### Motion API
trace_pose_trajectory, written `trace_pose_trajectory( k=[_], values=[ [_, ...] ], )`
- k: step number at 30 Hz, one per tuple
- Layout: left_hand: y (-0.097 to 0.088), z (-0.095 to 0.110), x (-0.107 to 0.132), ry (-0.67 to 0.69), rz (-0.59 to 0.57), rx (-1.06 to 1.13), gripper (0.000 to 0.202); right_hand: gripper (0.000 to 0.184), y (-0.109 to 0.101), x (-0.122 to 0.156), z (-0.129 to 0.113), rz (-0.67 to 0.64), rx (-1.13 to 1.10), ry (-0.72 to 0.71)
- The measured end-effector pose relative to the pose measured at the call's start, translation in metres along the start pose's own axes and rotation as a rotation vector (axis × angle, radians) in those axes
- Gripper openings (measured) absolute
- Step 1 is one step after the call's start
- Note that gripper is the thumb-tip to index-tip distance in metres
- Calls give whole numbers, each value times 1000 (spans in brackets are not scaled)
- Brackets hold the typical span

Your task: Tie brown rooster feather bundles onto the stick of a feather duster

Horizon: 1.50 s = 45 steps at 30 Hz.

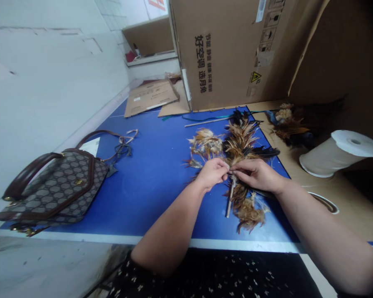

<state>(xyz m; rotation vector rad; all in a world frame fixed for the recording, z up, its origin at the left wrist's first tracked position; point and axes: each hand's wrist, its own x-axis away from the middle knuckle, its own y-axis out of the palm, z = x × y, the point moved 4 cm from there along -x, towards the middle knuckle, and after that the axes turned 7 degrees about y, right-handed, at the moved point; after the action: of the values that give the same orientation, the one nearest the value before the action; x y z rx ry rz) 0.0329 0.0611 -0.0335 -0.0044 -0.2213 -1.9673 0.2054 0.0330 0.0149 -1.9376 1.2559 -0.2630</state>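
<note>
My left hand [215, 173] and my right hand [255, 174] meet over the blue table, fingertips pinched close together. Whatever small piece lies between them is too fine to make out. Just beneath and between the hands is a thin stick [231, 196], its upper end hidden by the fingers. Brown and black feathers [240, 140] spread out beyond my hands. Nearer to me lies a bunch of brown feathers [248, 211]. Left of these, a paler feather bunch [206, 142] rests by my left hand. A second stick [207, 122] lies farther back.
A patterned handbag [68, 182] sits at the left. On the right, a large spool [332, 155] stands on cardboard, with dark feathers [294, 124] behind it. A big cardboard box [230, 54] rises at the back, flat cardboard [152, 97] beside it.
</note>
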Motion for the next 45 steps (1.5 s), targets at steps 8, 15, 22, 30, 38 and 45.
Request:
trace_pose_trajectory(
  k=[8, 15, 22, 30, 38, 45],
  values=[
    [2, 4, 2, -31, 98, 97, 18, 24, 1, -2, 5, 11, 76, -10],
    [8, 9, 7, -33, 135, 113, 37, 19, 3, -2, 7, 39, 154, 70],
    [13, 5, 6, 107, 143, -138, 32, 18, 4, -4, 6, 7, 120, 159],
    [14, 6, 5, 236, 157, -270, 33, 18, 8, -5, 10, -9, 47, 196],
    [13, 5, 8, 418, 160, -482, 31, 30, 7, -5, 8, -86, -171, 218],
    [11, 4, 7, 411, 171, -518, 20, 47, 12, -4, 14, -190, -463, 373]
  ],
)
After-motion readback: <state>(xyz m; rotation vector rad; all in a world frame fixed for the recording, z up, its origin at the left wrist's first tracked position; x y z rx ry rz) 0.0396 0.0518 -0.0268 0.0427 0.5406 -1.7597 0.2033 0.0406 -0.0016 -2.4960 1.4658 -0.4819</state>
